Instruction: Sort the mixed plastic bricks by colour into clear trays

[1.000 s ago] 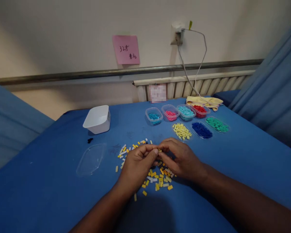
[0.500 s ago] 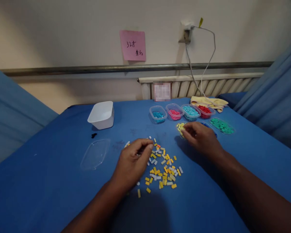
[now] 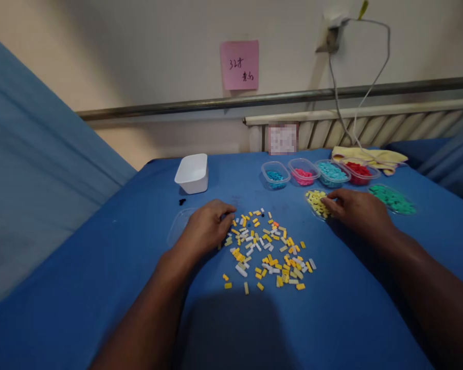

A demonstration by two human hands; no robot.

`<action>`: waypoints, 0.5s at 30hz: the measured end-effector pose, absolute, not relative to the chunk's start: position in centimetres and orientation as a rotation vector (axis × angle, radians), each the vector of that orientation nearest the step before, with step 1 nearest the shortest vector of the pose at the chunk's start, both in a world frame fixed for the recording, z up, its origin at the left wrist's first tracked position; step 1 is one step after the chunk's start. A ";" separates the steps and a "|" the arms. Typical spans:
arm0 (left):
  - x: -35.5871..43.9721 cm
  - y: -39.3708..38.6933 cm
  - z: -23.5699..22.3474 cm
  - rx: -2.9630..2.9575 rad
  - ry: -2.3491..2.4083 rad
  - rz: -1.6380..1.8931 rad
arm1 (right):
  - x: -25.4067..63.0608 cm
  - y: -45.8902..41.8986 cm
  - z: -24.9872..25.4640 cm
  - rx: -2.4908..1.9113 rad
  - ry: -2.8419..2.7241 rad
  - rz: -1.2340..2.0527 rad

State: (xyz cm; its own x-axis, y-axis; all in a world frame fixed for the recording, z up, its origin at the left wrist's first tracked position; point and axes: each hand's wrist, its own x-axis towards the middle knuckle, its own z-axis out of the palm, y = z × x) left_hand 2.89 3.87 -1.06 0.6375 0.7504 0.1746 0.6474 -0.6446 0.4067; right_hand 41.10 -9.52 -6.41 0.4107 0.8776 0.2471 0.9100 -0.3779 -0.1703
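Observation:
Small toy building bricks (image 3: pixel 254 244), mostly yellow and white, lie loose on the blue-covered table. My left hand (image 3: pixel 209 223) rests at the pile's left edge, fingers curled and thumb close to the forefinger; whatever is between them is hidden. Light yellow bricks (image 3: pixel 315 201) fill a shallow clear container to the right of the pile. Over that container's right edge is my right hand (image 3: pixel 360 210), its thumb and fingertips drawn together among the bricks. Whether a brick is pinched there is too small to make out. Partly behind my left hand lies a clear plastic lid (image 3: pixel 176 226).
Clear tubs of blue bricks (image 3: pixel 275 177), pink bricks (image 3: pixel 304 177), light blue bricks (image 3: pixel 332 172) and red bricks (image 3: pixel 358 170) stand along the back. Green bricks (image 3: pixel 393 199) are at the right. A white tub (image 3: pixel 193 174), a black piece (image 3: pixel 182 202) and a yellow cloth (image 3: pixel 381 156) are around.
The view has turned left. My left hand has drawn back from over the pile to its left edge. My right hand has lowered to the right side of the light yellow bricks.

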 end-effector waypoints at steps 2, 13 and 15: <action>2.6 3.8 -1.0 2.582 1.108 0.378 | 40.9 -9.8 -6.4 -2.301 -1.548 -0.233; 2.7 0.8 1.2 2.381 0.792 0.037 | 33.4 -12.2 -5.6 -1.483 -2.033 0.250; 2.3 0.5 1.3 2.257 0.806 -0.088 | 32.1 -12.8 -5.4 -1.351 -2.167 0.361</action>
